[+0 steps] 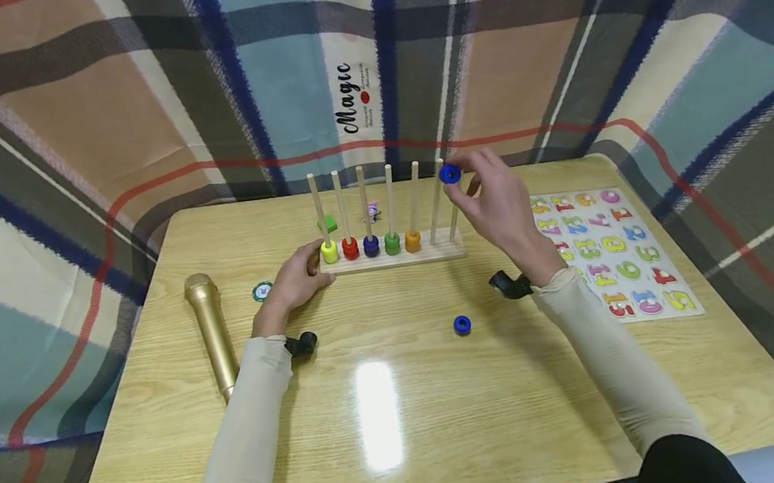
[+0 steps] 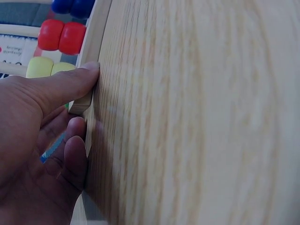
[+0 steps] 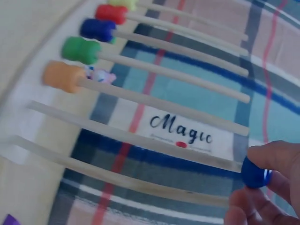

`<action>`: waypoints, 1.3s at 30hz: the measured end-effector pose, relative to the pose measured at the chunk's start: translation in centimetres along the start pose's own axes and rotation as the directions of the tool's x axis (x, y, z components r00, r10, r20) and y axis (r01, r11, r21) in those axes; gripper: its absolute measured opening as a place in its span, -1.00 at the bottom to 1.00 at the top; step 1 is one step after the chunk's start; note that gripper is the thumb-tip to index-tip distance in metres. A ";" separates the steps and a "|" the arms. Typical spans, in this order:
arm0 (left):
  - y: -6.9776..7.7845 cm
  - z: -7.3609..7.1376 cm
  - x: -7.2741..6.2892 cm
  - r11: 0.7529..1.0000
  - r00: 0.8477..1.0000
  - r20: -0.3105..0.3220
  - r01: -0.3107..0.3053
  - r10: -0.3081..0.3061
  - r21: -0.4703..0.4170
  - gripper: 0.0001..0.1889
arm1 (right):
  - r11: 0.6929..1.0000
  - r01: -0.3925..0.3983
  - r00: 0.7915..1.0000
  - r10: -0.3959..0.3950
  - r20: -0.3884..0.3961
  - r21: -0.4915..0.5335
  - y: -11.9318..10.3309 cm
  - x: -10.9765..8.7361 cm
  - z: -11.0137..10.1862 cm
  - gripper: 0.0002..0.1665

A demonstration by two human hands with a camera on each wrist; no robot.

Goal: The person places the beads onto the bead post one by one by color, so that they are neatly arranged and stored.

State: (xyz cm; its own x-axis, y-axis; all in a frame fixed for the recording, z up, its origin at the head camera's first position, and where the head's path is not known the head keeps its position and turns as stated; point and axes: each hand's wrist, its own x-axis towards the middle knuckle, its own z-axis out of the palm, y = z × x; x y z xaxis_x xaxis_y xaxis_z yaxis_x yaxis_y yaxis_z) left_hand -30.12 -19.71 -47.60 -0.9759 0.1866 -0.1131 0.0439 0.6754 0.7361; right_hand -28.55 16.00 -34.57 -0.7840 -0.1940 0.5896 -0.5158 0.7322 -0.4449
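Note:
A wooden peg stand has a row of upright pegs. Yellow, red, dark blue, green and orange beads sit low on separate pegs; the two rightmost pegs are bare. My left hand grips the stand's left end, thumb along the front edge of its base. Between thumb and fingers, my right hand pinches a blue bead right at the tip of the sixth peg. Another blue bead lies on the table in front.
On the left, a gold microphone lies near a round green-rimmed chip. A green block and small figurine are behind the stand. At right lies a number puzzle board. A plaid cloth hangs behind the table.

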 end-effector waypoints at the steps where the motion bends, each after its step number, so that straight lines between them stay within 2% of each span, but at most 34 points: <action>1: 0.0 0.0 -0.1 1.000 1.000 0.000 0.001 -0.001 -0.002 -0.17 | 1.000 0.004 1.000 -0.004 -0.014 0.004 -0.1 0.4 0.0 -0.61; 7: 0.0 0.2 -0.2 1.000 1.000 0.006 0.006 -0.006 0.006 -0.17 | 1.000 -0.024 1.000 0.024 -0.005 -0.017 -0.3 1.7 0.3 -0.56; 17: 0.1 0.1 0.0 1.000 1.000 -0.004 -0.011 0.011 0.015 -0.16 | 0.994 -0.064 0.994 0.071 0.085 -0.090 -0.5 2.4 0.3 -0.51; 24: -0.1 0.0 0.2 1.000 1.000 -0.007 -0.012 0.012 0.024 -0.16 | 0.992 -0.074 0.990 0.085 0.109 -0.102 -0.5 2.5 0.3 -0.47; 27: -0.1 0.1 0.2 1.000 1.000 -0.007 -0.013 0.013 0.025 -0.16 | 0.992 -0.079 0.992 0.087 0.092 -0.096 -0.5 2.2 0.2 -0.46; 29: -0.1 0.1 0.1 1.000 1.000 -0.005 -0.014 0.014 0.021 -0.16 | 0.995 -0.072 0.996 0.076 0.054 -0.072 -0.4 1.7 0.1 -0.48; 33: 0.0 0.1 0.1 1.000 1.000 0.003 -0.012 0.012 0.020 -0.16 | 0.999 -0.022 1.000 0.022 -0.015 -0.046 -0.1 -0.4 -0.3 -0.63; 35: 0.0 0.1 0.1 1.000 1.000 0.003 -0.009 0.009 0.018 -0.16 | 0.999 0.000 0.999 0.001 0.034 -0.054 -0.1 -2.0 -0.4 -0.72; 37: 0.0 0.0 0.1 1.000 1.000 0.001 -0.005 0.005 0.014 -0.16 | 0.997 -0.004 0.983 0.019 0.182 -0.082 0.0 -3.8 -0.4 -0.74; 38: 0.0 0.0 0.1 1.000 1.000 0.000 -0.003 0.003 0.011 -0.16 | 0.995 -0.012 0.958 0.040 0.285 -0.101 0.1 -4.7 -0.3 -0.71; 39: 0.0 0.0 0.1 1.000 1.000 -0.001 -0.001 0.001 0.009 -0.16 | 0.993 -0.024 0.914 0.070 0.399 -0.120 0.1 -5.7 -0.1 -0.65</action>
State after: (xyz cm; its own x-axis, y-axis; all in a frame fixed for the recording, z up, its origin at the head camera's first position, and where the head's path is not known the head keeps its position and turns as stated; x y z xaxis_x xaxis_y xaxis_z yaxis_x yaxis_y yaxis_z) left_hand -30.27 -19.71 -47.59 -0.9761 0.1866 -0.1113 0.0470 0.6813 0.7305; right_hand -24.10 17.29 -37.92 -0.8907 -0.3866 0.2393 -0.4520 0.8094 -0.3748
